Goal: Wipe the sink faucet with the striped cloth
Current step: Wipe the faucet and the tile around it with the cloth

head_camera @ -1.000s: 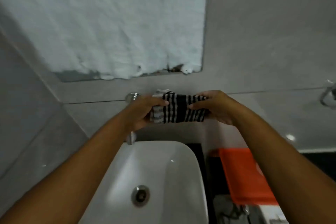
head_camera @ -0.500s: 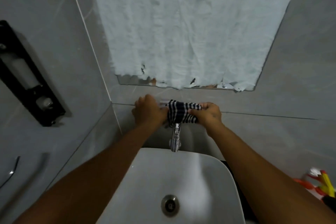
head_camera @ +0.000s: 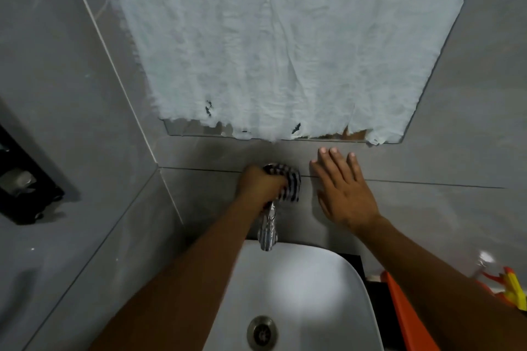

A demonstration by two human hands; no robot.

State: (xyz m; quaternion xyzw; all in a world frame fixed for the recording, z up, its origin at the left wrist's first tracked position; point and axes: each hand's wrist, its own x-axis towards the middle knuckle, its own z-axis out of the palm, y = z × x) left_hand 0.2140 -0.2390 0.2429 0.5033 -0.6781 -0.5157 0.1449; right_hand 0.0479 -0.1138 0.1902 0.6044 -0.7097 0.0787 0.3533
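- Grey tiled wall (head_camera: pixel 445 111) is seen filling most of the view, with a corner joint running down at left.
- Mirror (head_camera: pixel 196 129) is mounted on the wall; nearly all of it is covered by crumpled white paper (head_camera: pixel 285 37), torn along the lower edge, so that only a narrow strip of glass is left showing.
- White sink (head_camera: pixel 299 293) is set below, against the wall; a round metal drain (head_camera: pixel 261 333) is seen in its basin.
- Black wall fixture (head_camera: pixel 25 188) is noted at far left, detail blurred.
- Orange item (head_camera: pixel 407 319) is placed right of the sink, partly hidden by the right forearm; its kind cannot be told.
- Right hand (head_camera: pixel 343 194) is laid flat on the wall tile, fingers spread, nothing held, right of the faucet and clear of the cloth.
- Left hand (head_camera: pixel 258 188) is closed in a fist around the striped cloth (head_camera: pixel 288 184), which is bunched over the top of the faucet where it meets the wall.
- Chrome faucet (head_camera: pixel 268 232) is seen projecting below the fist, its spout over the sink's back rim.
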